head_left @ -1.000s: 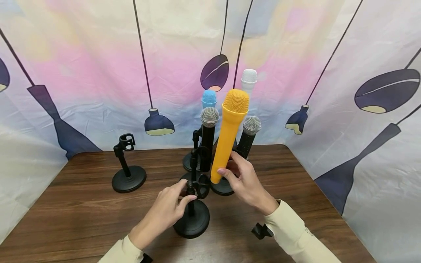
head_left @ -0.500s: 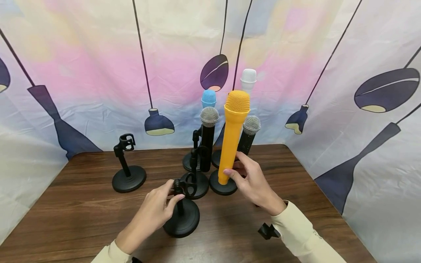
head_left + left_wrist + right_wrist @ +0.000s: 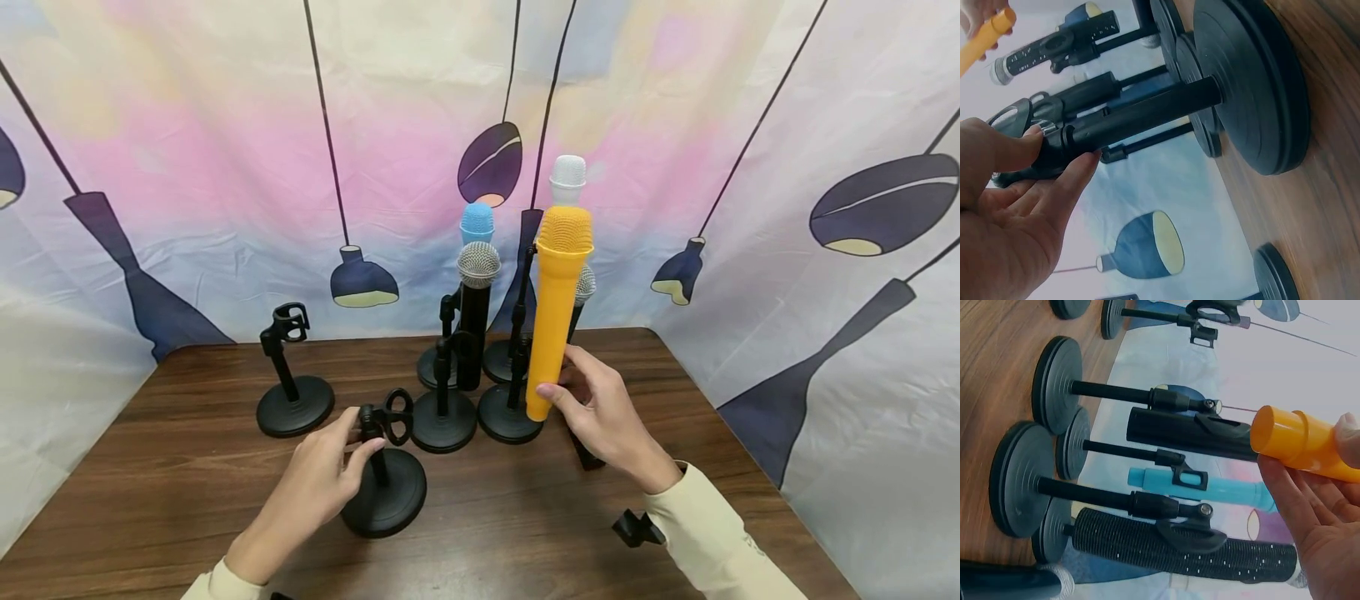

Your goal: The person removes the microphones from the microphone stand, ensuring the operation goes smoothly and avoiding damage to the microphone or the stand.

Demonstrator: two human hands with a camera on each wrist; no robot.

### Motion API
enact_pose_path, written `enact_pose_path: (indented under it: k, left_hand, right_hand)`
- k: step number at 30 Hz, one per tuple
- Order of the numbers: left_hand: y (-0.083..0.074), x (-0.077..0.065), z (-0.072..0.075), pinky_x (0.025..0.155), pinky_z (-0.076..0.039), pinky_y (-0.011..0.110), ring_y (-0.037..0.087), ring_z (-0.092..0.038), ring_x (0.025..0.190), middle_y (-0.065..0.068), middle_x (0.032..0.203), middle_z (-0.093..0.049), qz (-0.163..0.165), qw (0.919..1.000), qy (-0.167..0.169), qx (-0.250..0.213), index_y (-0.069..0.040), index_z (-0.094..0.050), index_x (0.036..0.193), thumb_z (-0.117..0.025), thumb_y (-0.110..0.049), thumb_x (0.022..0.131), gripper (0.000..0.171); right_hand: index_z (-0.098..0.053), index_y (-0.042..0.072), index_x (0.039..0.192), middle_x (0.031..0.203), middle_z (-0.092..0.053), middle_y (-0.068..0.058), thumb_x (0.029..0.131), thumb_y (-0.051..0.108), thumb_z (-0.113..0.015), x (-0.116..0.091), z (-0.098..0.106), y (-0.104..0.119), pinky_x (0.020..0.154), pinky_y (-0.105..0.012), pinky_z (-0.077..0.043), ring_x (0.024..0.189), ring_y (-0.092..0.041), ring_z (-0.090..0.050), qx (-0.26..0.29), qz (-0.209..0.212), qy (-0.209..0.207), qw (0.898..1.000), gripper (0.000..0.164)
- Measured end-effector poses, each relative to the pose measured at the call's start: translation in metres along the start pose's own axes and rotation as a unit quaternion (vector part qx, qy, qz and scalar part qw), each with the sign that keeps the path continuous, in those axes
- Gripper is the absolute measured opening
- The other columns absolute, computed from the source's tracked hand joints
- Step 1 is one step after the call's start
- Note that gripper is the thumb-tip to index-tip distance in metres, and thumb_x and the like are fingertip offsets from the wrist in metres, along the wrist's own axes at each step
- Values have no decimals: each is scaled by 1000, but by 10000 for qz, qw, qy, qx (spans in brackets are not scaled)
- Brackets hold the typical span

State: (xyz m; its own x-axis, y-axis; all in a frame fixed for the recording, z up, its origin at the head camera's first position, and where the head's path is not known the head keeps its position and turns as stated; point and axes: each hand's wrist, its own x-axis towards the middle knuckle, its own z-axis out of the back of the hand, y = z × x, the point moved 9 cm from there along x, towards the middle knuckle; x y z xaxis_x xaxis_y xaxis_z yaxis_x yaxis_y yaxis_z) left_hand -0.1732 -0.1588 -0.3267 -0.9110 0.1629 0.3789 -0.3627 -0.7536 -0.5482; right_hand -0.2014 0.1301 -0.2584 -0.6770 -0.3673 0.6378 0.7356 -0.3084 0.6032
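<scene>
My left hand point(image 3: 315, 475) grips a black tabletop microphone stand point(image 3: 386, 496) near the top of its post, thumb on one side and fingers on the other. The stand's round base is low over the wood, and its ring clip holds nothing. In the left wrist view the post point(image 3: 1147, 119) shows from side on. My right hand point(image 3: 609, 417) pinches a yellow microphone point(image 3: 557, 312) by its lower end, mesh head up and slightly tilted. That microphone hangs in front of the right-hand stands and partly covers a speckled black microphone point(image 3: 1191, 547) there.
Several stands cluster mid-table, with a black microphone point(image 3: 474, 321), a light blue one point(image 3: 477, 222) and a white one point(image 3: 567, 177) upright among them. An unfilled stand point(image 3: 292, 404) is at the left. A dark microphone point(image 3: 1010, 584) lies by my right hand. A printed curtain point(image 3: 225, 167) hangs behind.
My left hand has carried its stand to the left, away from the cluster. My right hand has moved the yellow microphone to the right, uncovering the stands behind it.
</scene>
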Motion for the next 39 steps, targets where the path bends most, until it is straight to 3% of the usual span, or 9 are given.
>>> enact_pose_path:
  k: [5, 9, 16, 25, 32, 39]
  left_hand:
    - [10, -2, 9, 63, -55, 39, 22, -69, 78, 11, 94, -73, -5, 9999, -88, 67, 3, -61, 115, -71, -8, 96, 24]
    - [18, -4, 16, 67, -57, 44, 30, -72, 89, 11, 95, -73, 6, 9998, -197, 55, -1, -60, 108, -71, -7, 96, 17]
    - [33, -8, 29, 66, -56, 48, 34, -72, 87, 16, 97, -74, 148, 9988, -369, 288, 0, -59, 109, -69, -7, 97, 17]
    - [54, -13, 41, 69, -57, 54, 45, -71, 90, 26, 101, -71, 476, 9980, -215, 347, 3, -56, 113, -64, -11, 101, 20]
    - [64, -16, 51, 57, -52, 45, 38, -70, 78, 18, 90, -70, 553, 9965, -353, 515, 3, -56, 109, -66, -10, 100, 19]
    - [72, -18, 58, 59, -54, 52, 43, -70, 81, 21, 92, -70, 518, 9958, -528, 546, 6, -56, 112, -66, -6, 99, 20]
  right_hand:
    - [-57, -3, 134, 110, -66, -14, 91, -7, -71, -4, 10, -5, 70, -30, -60, 87, -21, -71, -131, -96, -82, 9998, 46]
    - [-57, -4, 134, 110, -67, -14, 90, -6, -72, -7, 18, -8, 72, -30, -60, 88, -24, -72, -298, -197, -176, 9992, 46]
    - [-58, -5, 132, 108, -68, -14, 89, -6, -73, -11, 30, -14, 70, -31, -60, 87, -23, -72, -566, -270, -304, 9976, 46]
    - [-59, -5, 131, 106, -69, -15, 88, -6, -75, -17, 45, -23, 68, -25, -59, 85, -24, -72, -812, -465, -476, 9945, 46]
    - [-59, -6, 130, 106, -69, -17, 89, -6, -74, -22, 55, -30, 72, -19, -57, 88, -29, -73, -866, -672, -589, 9922, 44]
    - [-59, -6, 131, 109, -69, -20, 90, -2, -74, -28, 63, -42, 74, -16, -55, 93, -33, -73, -983, -875, -653, 9892, 44]
